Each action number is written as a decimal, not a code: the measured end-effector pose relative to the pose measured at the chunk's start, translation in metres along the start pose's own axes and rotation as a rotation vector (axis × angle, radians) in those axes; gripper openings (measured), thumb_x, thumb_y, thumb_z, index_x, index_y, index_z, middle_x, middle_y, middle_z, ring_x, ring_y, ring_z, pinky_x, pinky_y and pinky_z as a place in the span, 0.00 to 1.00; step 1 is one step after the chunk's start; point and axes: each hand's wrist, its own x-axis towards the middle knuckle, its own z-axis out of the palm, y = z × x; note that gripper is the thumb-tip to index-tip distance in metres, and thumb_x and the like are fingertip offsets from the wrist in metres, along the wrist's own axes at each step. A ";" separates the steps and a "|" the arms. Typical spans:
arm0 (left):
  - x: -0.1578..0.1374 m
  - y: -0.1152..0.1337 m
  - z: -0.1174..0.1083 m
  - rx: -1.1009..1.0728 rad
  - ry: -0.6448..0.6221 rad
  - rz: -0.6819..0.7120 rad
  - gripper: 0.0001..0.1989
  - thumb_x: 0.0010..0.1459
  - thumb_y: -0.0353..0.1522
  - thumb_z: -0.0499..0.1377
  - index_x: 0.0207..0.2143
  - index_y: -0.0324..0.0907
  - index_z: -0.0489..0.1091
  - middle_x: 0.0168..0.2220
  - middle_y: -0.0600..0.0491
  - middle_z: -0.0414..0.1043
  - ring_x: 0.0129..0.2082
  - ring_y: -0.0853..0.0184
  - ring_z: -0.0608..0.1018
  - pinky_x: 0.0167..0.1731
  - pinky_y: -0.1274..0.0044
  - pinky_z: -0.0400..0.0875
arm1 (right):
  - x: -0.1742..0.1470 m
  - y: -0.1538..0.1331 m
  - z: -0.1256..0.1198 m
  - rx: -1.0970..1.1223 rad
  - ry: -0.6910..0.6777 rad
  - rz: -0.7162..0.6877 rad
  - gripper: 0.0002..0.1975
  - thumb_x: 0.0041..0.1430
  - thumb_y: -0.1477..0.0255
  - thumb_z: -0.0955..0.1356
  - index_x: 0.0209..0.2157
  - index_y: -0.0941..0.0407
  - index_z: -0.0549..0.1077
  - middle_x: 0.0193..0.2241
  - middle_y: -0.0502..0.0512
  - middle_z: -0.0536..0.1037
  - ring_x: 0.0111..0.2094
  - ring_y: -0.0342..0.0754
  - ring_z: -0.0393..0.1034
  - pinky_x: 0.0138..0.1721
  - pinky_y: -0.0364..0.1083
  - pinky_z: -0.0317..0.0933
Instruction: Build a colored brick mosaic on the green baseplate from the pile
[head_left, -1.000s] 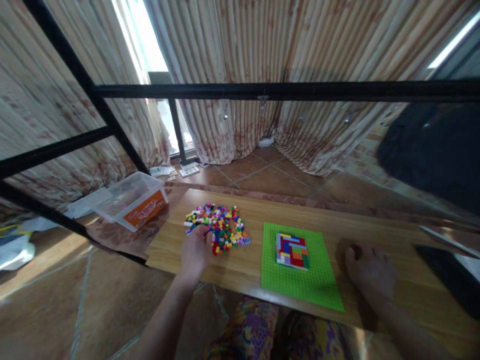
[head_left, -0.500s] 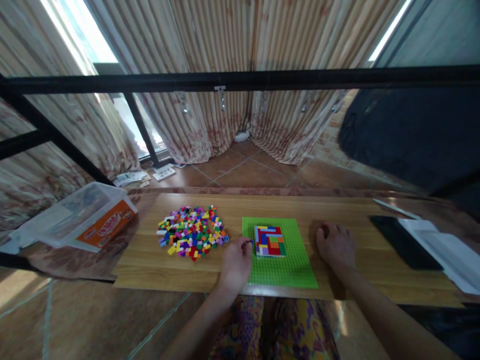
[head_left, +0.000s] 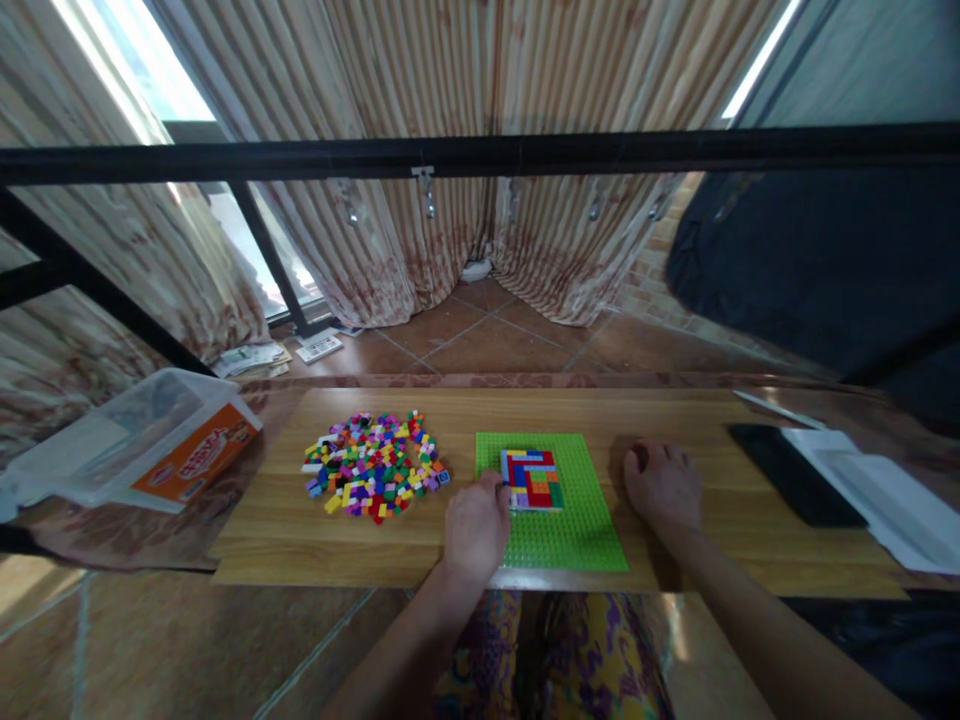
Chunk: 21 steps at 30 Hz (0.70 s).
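My left hand (head_left: 477,525) is at the left edge of a green baseplate (head_left: 562,545). Its thumb and forefinger are pinched on a small dark brick, mostly hidden, against the left side of a flat multicoloured brick build (head_left: 534,480). That build is roughly square, with red, blue, yellow, orange, green and white bricks, and sits on the plate's upper part. To the right of the plate my right hand (head_left: 664,485) rests on the wooden board, its fingers curled in and nothing visible in them.
Loose small bricks (head_left: 375,465) lie in a heap left of the plate, a blue one (head_left: 443,477) at its edge. A clear plastic box (head_left: 180,420) with an orange label stands far left. At right lie a black phone-like slab (head_left: 795,475) and a white tray-like object (head_left: 870,490).
My left hand has moved slightly toward the build, and its fingertips now meet the build's left side. The whole view has shifted a little; my right hand stays in place on the board.
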 end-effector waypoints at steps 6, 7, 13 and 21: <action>0.022 -0.015 0.004 -0.577 -0.113 -0.161 0.08 0.52 0.33 0.60 0.23 0.40 0.75 0.19 0.56 0.71 0.22 0.70 0.71 0.24 0.79 0.61 | 0.000 -0.001 -0.001 -0.006 -0.029 0.013 0.20 0.61 0.65 0.58 0.45 0.61 0.74 0.41 0.66 0.75 0.43 0.56 0.64 0.43 0.51 0.53; 0.025 -0.017 0.005 -0.635 -0.123 -0.187 0.07 0.51 0.32 0.61 0.23 0.39 0.75 0.18 0.57 0.69 0.20 0.71 0.70 0.23 0.80 0.60 | 0.000 -0.001 -0.001 -0.007 -0.025 0.014 0.20 0.61 0.65 0.58 0.45 0.61 0.74 0.41 0.66 0.75 0.43 0.56 0.64 0.43 0.51 0.53; 0.031 -0.012 0.006 -0.744 -0.183 -0.254 0.05 0.48 0.30 0.63 0.23 0.38 0.72 0.18 0.59 0.67 0.17 0.76 0.67 0.20 0.82 0.60 | -0.001 0.000 0.002 0.003 0.009 0.006 0.20 0.60 0.66 0.59 0.45 0.61 0.74 0.41 0.66 0.75 0.43 0.56 0.64 0.43 0.52 0.54; 0.031 -0.010 0.006 -0.777 -0.234 -0.324 0.05 0.49 0.31 0.63 0.24 0.38 0.70 0.16 0.59 0.67 0.15 0.76 0.68 0.15 0.83 0.58 | -0.001 0.001 0.002 -0.003 -0.001 0.001 0.20 0.61 0.65 0.58 0.45 0.61 0.74 0.43 0.66 0.75 0.43 0.56 0.64 0.44 0.52 0.54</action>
